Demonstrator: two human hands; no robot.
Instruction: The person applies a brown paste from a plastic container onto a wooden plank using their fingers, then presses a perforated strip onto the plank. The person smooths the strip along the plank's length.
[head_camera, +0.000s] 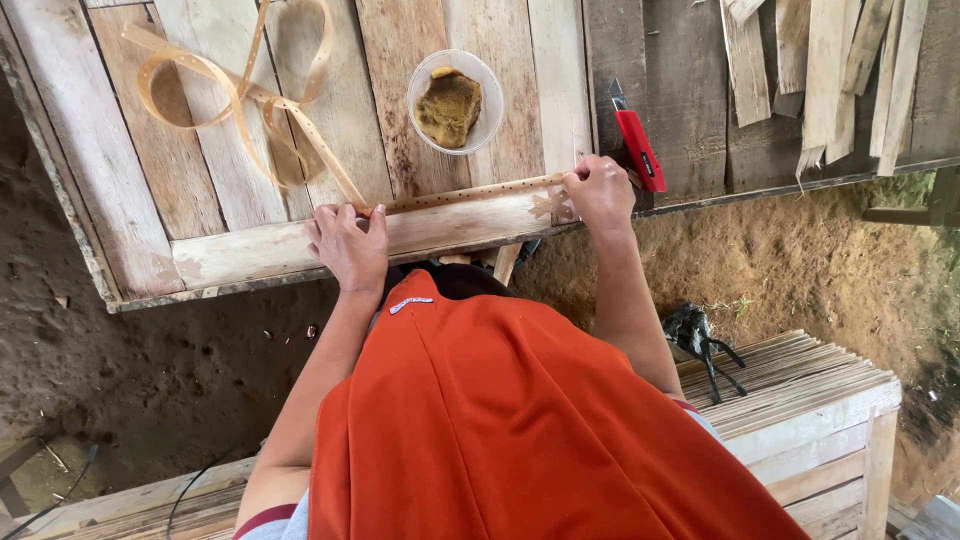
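Thin tan strip (470, 192) with a row of small punched holes was stretched flat along the front edge of the rough plank table (240, 250). The left hand (348, 243) was pressed down on one end, fingers flat. The right hand (598, 187) was closed on the other end, pinching it. The strip looked light and bendy, since its far part was curled in loose loops. It was best held near the ends, softly. A clear plastic cup (456, 100) and a red box cutter (637, 148) were close by.
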